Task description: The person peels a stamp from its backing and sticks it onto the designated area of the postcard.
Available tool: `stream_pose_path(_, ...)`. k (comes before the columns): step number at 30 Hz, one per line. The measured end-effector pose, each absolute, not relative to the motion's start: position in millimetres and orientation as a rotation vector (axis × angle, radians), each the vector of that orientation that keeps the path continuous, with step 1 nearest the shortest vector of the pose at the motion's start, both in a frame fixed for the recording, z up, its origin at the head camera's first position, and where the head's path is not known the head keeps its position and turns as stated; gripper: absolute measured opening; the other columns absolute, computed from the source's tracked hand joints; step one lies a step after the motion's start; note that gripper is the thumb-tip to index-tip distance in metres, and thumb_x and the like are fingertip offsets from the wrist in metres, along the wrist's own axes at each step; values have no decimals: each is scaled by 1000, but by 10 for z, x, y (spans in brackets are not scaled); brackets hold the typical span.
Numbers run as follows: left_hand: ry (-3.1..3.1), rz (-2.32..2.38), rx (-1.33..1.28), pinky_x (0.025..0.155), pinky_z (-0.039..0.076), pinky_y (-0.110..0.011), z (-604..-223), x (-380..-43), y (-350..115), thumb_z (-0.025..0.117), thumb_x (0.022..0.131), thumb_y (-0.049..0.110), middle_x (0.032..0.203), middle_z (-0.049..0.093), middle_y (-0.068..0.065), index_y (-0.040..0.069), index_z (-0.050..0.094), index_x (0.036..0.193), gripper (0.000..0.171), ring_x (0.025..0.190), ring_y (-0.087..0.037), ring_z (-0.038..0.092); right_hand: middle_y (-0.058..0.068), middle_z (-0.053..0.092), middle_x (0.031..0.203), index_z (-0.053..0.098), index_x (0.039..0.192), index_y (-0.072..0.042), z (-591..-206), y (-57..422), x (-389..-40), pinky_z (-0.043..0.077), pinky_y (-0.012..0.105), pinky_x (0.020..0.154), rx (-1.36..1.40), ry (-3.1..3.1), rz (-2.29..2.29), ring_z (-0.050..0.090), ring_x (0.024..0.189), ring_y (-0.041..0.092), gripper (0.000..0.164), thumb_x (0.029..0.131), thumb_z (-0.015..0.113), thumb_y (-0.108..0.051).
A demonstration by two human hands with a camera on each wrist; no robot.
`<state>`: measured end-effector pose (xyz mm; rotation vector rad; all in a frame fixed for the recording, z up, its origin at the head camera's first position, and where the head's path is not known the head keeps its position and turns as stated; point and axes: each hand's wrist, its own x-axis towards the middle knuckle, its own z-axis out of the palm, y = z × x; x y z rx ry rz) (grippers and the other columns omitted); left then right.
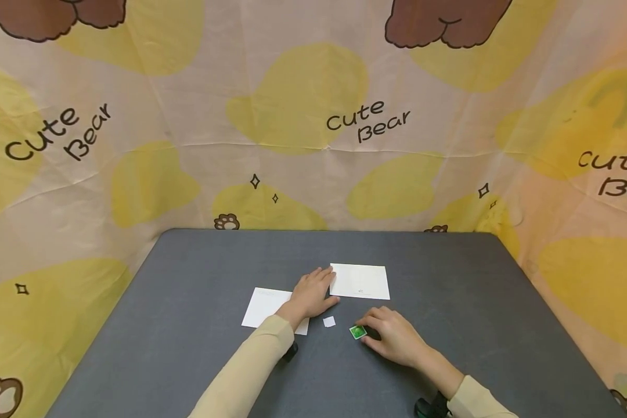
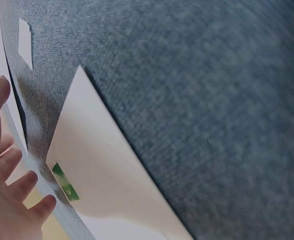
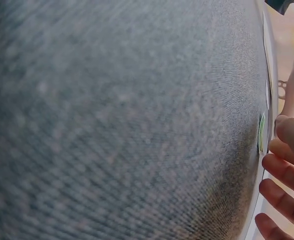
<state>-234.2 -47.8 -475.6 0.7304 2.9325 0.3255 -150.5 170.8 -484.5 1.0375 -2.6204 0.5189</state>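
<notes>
My left hand [image 1: 312, 293] lies with its fingers extended, fingertips at the left edge of a white envelope-like paper [image 1: 360, 281]. Beneath that forearm and wrist is a second white paper [image 1: 265, 306], partly covered. The left wrist view shows a green stamp [image 2: 65, 181] at this second paper's edge. Close over the table, my right hand [image 1: 394, 338] pinches a small green stamp with a white border [image 1: 357, 332] between thumb and fingers. In the right wrist view the stamp [image 3: 261, 133] appears almost edge-on beside the fingertips. Between the hands lies a small white square [image 1: 329, 321].
A dark grey table [image 1: 214, 261] with rounded far corners carries everything. Behind it hangs a cloth [image 1: 298, 116] with yellow patches and bear prints. Black wrist devices [image 1: 291, 352] sit at both cuffs.
</notes>
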Motion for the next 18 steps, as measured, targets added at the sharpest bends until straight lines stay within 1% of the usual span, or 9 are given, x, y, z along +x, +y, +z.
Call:
stream_pose_path(12, 2927, 305, 733, 106, 28, -46, -4772, -2358, -428, 55, 89, 45, 148, 33, 0, 13, 40, 139, 61, 136, -25, 30, -10, 59, 86, 70, 89, -20, -4863, 1678, -1507, 44, 27, 64, 1030, -2597, 447, 52, 78, 8, 18, 73, 75, -26)
stream_pose_path(18, 2924, 280, 717, 106, 28, -46, -4768, -2357, -417, 55, 89, 44, 148, 33, 1, 15, 41, 139, 59, 136, -24, 29, -12, 55, 84, 65, 83, -22, -4871, 1647, -1522, 41, 24, 61, 1015, -2617, 382, 48, 74, 7, 18, 71, 77, -29)
